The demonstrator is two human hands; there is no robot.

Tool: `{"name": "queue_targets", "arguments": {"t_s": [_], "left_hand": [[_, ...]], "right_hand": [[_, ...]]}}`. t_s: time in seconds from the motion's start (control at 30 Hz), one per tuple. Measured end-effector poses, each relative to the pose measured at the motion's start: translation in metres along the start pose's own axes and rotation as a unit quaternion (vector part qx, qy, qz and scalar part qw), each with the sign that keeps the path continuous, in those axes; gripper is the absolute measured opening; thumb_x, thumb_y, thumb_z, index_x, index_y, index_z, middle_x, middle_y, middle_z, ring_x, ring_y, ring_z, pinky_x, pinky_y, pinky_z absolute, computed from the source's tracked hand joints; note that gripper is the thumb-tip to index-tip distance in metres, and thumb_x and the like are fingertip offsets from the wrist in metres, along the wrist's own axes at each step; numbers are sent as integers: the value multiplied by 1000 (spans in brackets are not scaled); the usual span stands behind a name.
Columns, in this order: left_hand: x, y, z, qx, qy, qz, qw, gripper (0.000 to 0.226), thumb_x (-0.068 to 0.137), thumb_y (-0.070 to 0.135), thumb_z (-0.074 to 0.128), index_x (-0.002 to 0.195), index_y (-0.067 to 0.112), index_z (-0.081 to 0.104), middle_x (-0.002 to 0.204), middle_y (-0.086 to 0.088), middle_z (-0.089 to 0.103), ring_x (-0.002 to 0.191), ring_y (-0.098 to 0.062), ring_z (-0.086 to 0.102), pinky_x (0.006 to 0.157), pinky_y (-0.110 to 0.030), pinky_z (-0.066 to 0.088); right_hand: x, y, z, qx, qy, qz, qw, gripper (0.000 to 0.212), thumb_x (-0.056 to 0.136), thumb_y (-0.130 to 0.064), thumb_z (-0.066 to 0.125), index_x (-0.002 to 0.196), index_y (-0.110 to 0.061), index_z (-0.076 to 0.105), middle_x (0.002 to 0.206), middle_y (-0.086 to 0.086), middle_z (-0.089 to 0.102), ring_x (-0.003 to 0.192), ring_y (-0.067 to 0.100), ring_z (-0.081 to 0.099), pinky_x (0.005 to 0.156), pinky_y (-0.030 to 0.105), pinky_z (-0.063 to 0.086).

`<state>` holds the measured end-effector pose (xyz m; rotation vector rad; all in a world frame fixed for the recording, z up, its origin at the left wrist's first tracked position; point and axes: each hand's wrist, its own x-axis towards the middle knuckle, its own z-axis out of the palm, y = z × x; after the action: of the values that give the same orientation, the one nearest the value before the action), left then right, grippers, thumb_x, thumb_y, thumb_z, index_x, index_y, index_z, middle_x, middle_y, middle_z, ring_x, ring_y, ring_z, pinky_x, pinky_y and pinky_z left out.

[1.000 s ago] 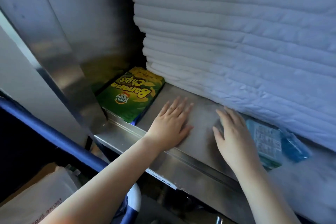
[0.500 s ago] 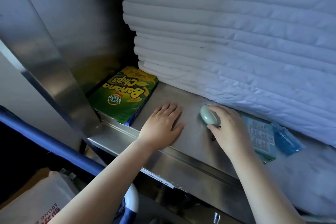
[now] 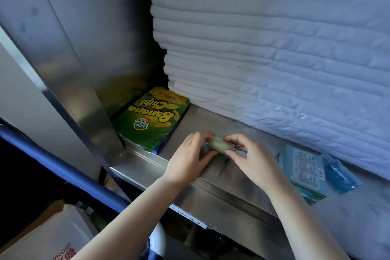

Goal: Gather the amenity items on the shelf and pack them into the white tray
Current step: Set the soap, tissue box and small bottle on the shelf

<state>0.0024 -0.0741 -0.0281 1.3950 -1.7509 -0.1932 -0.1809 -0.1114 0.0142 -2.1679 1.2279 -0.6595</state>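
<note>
A small pale green rounded item (image 3: 218, 145) is held just above the steel shelf (image 3: 211, 124), near its front edge. My left hand (image 3: 190, 159) grips its left end and my right hand (image 3: 251, 157) pinches its right end. A thin dark tip (image 3: 226, 161) sticks out below it by my right thumb. A green Banana Chips box (image 3: 152, 120) lies flat in the shelf's left corner. A blue plastic-wrapped packet (image 3: 306, 169) lies to the right of my right hand. The white tray is not in view.
A tall stack of folded white linen (image 3: 263, 53) fills the back and right of the shelf. A steel side wall (image 3: 80, 82) closes the left. Below left are a blue bar (image 3: 52, 164) and a white printed bag (image 3: 46, 238).
My right hand picked up the pale green item and brought it left. My left hand lifted off the shelf and took hold of the item's other end.
</note>
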Motion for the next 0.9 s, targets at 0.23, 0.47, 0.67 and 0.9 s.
{"name": "queue_targets", "arguments": {"t_s": [0.23,0.47,0.67,0.9], "left_hand": [[8,2,-2,14,8,31,999,25,78,18,74,98,6,64,107,-8,60,96,-17,53,86,-21,40],[19,6,-1,74,10,48,996,28,81,24,70,106,12,68,104,-5,61,95,-25,54,86,-31,43],[26,6,0,134,-46,30,989,52,79,34,71,126,19,58,117,-2,58,102,-26,53,89,-37,42],[29,-2,1,158,-85,-5,984,66,82,28,68,141,18,40,126,-5,54,109,-27,48,93,-39,41]], "right_hand": [[-4,-2,7,-75,56,-36,995,33,76,-26,74,106,-22,62,108,-13,58,98,6,57,78,20,44],[-1,8,6,-51,69,13,996,42,85,-4,59,121,-24,61,113,-8,67,97,12,64,85,26,49],[7,15,2,-18,69,30,997,44,86,4,52,117,-26,62,107,-9,70,98,8,65,87,26,49],[3,18,11,-128,116,-46,984,42,79,-7,70,120,-15,63,115,0,64,103,21,59,84,18,38]]}}
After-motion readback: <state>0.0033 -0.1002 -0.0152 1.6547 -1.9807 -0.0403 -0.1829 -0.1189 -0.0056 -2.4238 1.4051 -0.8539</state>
